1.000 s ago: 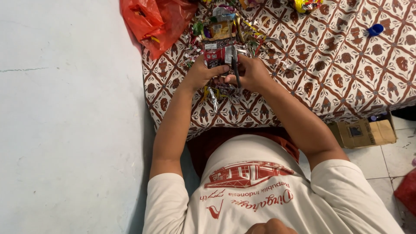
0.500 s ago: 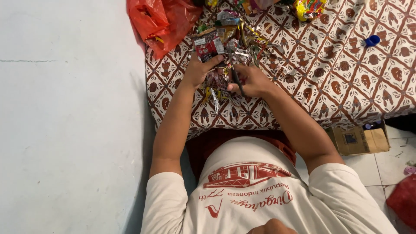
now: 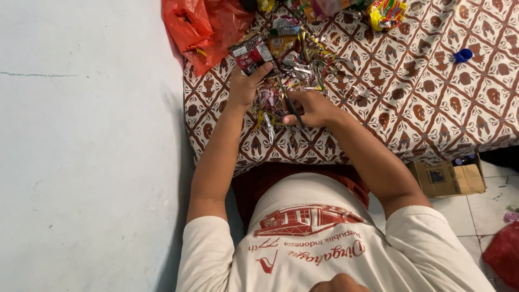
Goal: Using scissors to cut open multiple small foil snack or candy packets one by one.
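I see my left hand (image 3: 244, 86) pinching a red sachet (image 3: 250, 53) at 11 o'clock, near the patterned cloth's (image 3: 432, 108) left edge. My right hand (image 3: 313, 107) grips dark scissors (image 3: 292, 104) beside the wrapper scraps (image 3: 294, 65); open cloth lies toward 3 o'clock.

A brown-and-white batik-patterned cloth (image 3: 421, 92) is seen across the upper right, with an orange-red plastic bag (image 3: 203, 27) at its upper-left edge. A red-and-black sachet (image 3: 250, 53), a blue bottle cap (image 3: 463, 54) and multicoloured foil scraps (image 3: 300, 59) are shown on it.

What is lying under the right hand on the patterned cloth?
Shiny wrapper scraps lie on the patterned cloth beside the right hand, which holds scissors. Directly beneath the hand is hidden.
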